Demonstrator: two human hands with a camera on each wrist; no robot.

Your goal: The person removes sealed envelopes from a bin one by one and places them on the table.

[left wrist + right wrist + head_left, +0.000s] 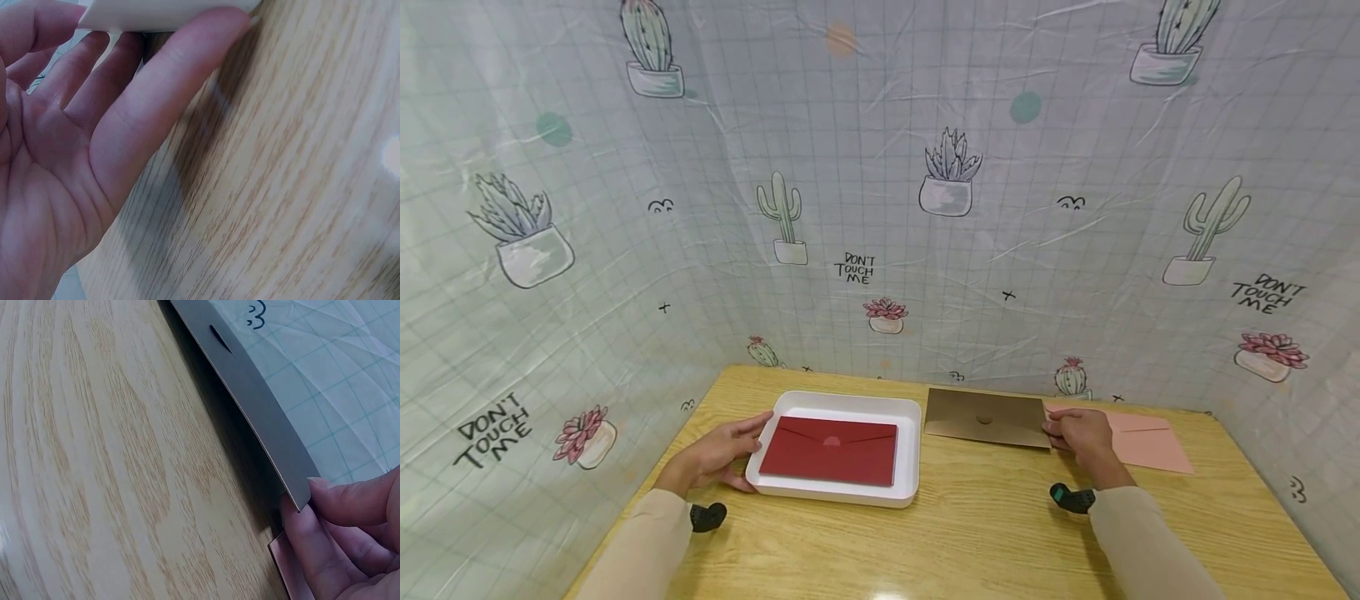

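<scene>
Brown envelope pinched at its right end, long axis running left to right across the tabletop.

The brown envelope (986,419) lies flap-up between the white tray (912,450) and the pink envelope (1150,440), its right corner lifted a little off the tabletop (985,533). The right hand (1078,435) has it in a narrow grip, thumb and fingertips (306,534) nipping that near corner, so the envelope stretches leftward from the hand toward the tray. The left hand (718,454) rests with relaxed fingers against the tray's left wall; a red envelope (830,450) lies flat inside, its length parallel.
</scene>
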